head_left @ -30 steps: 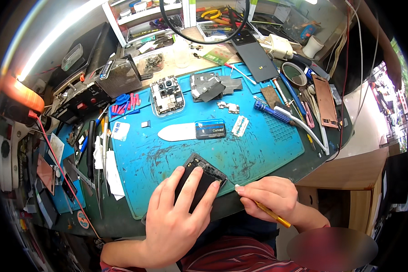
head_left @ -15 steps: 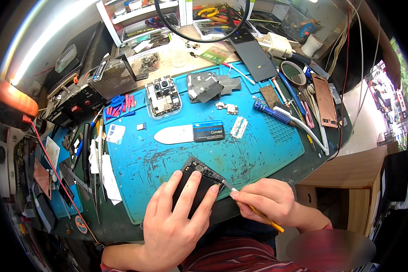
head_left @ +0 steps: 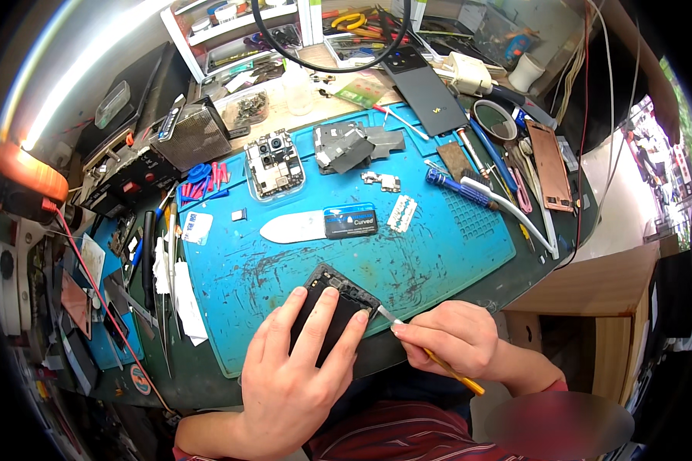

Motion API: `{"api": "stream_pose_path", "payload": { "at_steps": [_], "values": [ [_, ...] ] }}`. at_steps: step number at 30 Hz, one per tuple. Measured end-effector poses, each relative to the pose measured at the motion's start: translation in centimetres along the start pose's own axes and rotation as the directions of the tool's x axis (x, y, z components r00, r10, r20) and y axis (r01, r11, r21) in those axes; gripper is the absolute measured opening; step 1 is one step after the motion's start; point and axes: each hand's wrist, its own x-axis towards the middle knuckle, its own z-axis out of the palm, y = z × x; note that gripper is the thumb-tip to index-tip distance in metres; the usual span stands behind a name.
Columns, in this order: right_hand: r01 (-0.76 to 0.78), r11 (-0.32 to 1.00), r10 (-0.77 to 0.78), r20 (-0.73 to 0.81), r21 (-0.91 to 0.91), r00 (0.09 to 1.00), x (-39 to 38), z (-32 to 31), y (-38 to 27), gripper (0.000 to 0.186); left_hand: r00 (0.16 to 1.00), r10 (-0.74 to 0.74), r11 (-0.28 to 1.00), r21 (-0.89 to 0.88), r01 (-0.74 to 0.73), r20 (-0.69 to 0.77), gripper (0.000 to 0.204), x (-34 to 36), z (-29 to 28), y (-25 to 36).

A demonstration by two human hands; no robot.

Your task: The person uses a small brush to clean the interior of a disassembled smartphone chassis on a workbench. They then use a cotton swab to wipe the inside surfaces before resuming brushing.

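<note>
An opened black phone (head_left: 312,326) lies at the near edge of the blue mat, its small inner parts showing along the far end. Across it my left hand (head_left: 292,376) rests flat with spread fingers, pressing it down; the thumb is hidden. My right hand (head_left: 455,338) pinches a slim blade tool (head_left: 451,370) with a gold handle. The flat metal blade points at the phone's far right corner, and its tip is at or very close to the edge; I cannot tell if it touches.
On the blue mat (head_left: 231,284) beyond lie a curved pry card (head_left: 319,224), a razor blade (head_left: 402,213), a blue-handled screwdriver (head_left: 461,188) and a tray with a circuit board (head_left: 275,170). A grey phone back (head_left: 427,88) is farther off. Tweezers (head_left: 162,307) lie left.
The blade tip has shifted slightly right along the phone's corner. My left hand stays spread on the phone, and the whole view has moved a little.
</note>
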Motion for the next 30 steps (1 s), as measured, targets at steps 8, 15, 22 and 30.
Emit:
{"api": "stream_pose_path", "payload": {
  "at_steps": [8, 15, 22, 30],
  "values": [
    [-0.017, 0.999, 0.017, 0.015, -0.032, 1.0, 0.08, 0.02, -0.13, 0.041, 1.0, 0.0, 1.0, 0.002, 0.0, 0.005, 0.059, -0.07, -0.12, -0.06],
    [0.0, 0.998, 0.002, 0.042, -0.057, 0.999, 0.37, -0.01, -0.33, 0.038, 1.0, 0.002, 1.0, 0.006, -0.002, 0.01, 0.058, -0.13, 0.0, -0.04],
    [0.02, 0.997, -0.018, 0.034, -0.076, 0.999, 0.31, 0.23, -0.17, 0.04, 1.0, -0.002, 1.0, -0.006, 0.002, -0.001, 0.059, -0.11, -0.04, -0.08],
    [0.026, 0.998, -0.024, 0.037, -0.062, 0.999, 0.43, 0.17, -0.07, 0.039, 1.0, -0.016, 1.0, 0.009, 0.016, -0.024, 0.053, -0.2, 0.25, -0.26]
  ]
}}
